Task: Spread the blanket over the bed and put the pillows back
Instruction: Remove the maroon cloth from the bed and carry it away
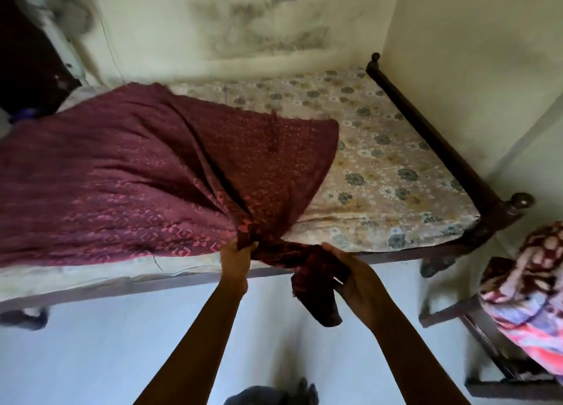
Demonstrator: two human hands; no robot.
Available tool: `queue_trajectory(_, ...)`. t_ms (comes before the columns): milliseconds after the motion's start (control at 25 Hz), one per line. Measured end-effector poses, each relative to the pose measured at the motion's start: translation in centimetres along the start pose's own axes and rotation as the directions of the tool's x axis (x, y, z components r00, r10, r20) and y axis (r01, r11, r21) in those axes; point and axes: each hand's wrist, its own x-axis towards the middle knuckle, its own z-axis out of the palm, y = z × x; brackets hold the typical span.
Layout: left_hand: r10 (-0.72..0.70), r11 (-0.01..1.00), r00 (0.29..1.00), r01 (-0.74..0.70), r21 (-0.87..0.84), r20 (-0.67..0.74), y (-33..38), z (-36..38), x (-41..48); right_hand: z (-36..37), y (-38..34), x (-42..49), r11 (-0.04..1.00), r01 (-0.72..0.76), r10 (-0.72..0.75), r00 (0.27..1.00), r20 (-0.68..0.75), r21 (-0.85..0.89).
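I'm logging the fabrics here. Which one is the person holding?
The maroon blanket: left hand and right hand grip its bunched edge. The floral sheet lies flat on the bed, and the pink patterned bundle rests apart at the right.

Maroon patterned cloth blanket [137, 167], matt; floral cloth mattress cover [380, 167]; dark glossy wooden bed frame [438, 136].
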Motion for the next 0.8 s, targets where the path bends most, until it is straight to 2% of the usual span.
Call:
queue_trajectory(120, 0.156, 0.966, 0.987, -0.143, 0.215, -0.046, -2.2, -6.0, -6.1, 4.2, 3.2, -1.1, 0.971, -0.178, 0.192, 0.978, 0.079, -0.158)
queue_trajectory(160, 0.274, 0.916, 0.961, -0.249, 0.313, -0.04, -2.7, -7.8, -7.9, 5.8, 4.9, -1.3, 0.941, -0.252, 0.278, 0.956, 0.092, -0.227)
queue_trajectory(240, 0.559, 0.705, 0.826, -0.517, 0.485, 0.067, -3.8, -11.2, -11.5, 9.4, 9.1, -2.1, 0.9, -0.334, 0.38, 0.916, 0.128, -0.281)
queue_trajectory(320, 0.651, 0.517, 0.722, -0.647, 0.56, 0.234, -5.6, -14.4, -15.3, 13.1, 14.0, -3.6, 0.923, -0.289, 0.316, 0.946, 0.07, -0.254)
queue_trajectory(360, 0.641, 0.485, 0.719, -0.65, 0.585, 0.268, -6.7, -15.9, -17.5, 14.4, 16.4, -4.8, 0.937, -0.205, 0.203, 0.978, -0.035, -0.282)
queue_trajectory(400, 0.611, 0.507, 0.742, -0.635, 0.582, 0.277, -7.9, -17.4, -19.5, 15.3, 18.2, -6.3, 0.932, -0.116, 0.082, 0.99, -0.114, -0.344)
queue_trajectory(440, 0.563, 0.59, 0.789, -0.591, 0.55, 0.244, -8.5, -18.9, -21.4, 15.7, 19.5, -7.7, 0.913, -0.053, -0.007, 0.989, -0.146, -0.404)
queue_trajectory(480, 0.483, 0.725, 0.856, -0.51, 0.464, 0.185, -8.4, -20.5, -22.8, 15.8, 20.3, -9.1, 0.891, -0.018, -0.053, 0.988, -0.144, -0.454)
queue_trajectory(520, 0.384, 0.86, 0.918, -0.396, 0.321, 0.102, -7.9, -21.8, -23.5, 15.5, 20.5, -10.0, 0.869, 0.015, -0.091, 0.987, -0.131, -0.494)
queue_trajectory(560, 0.266, 0.955, 0.964, -0.263, 0.138, -0.004, -7.2, -22.9, -23.6, 14.9, 20.4, -10.8, 0.852, 0.046, -0.12, 0.987, -0.11, -0.522)
queue_trajectory(600, 0.135, 0.991, 0.985, -0.136, -0.006, -0.106, -6.8, -24.3, -22.7, 14.6, 20.1, -11.9, 0.843, 0.08, -0.141, 0.987, -0.075, -0.531)
queue_trajectory(640, 0.003, 0.997, 0.986, -0.016, -0.08, -0.164, -6.4, -25.5, -21.3, 14.5, 19.8, -13.3, 0.837, 0.113, -0.154, 0.987, -0.033, -0.535)
queue_trajectory(720, -0.232, 0.966, 0.965, 0.215, -0.144, -0.121, -5.6, -26.2, -17.3, 14.2, 19.0, -16.2, 0.798, 0.182, -0.178, 0.982, 0.064, -0.575)
queue_trajectory(800, -0.336, 0.889, 0.94, 0.296, -0.35, -0.056, -5.1, -25.2, -13.8, 13.5, 18.5, -19.1, 0.742, 0.23, -0.181, 0.973, 0.143, -0.63)
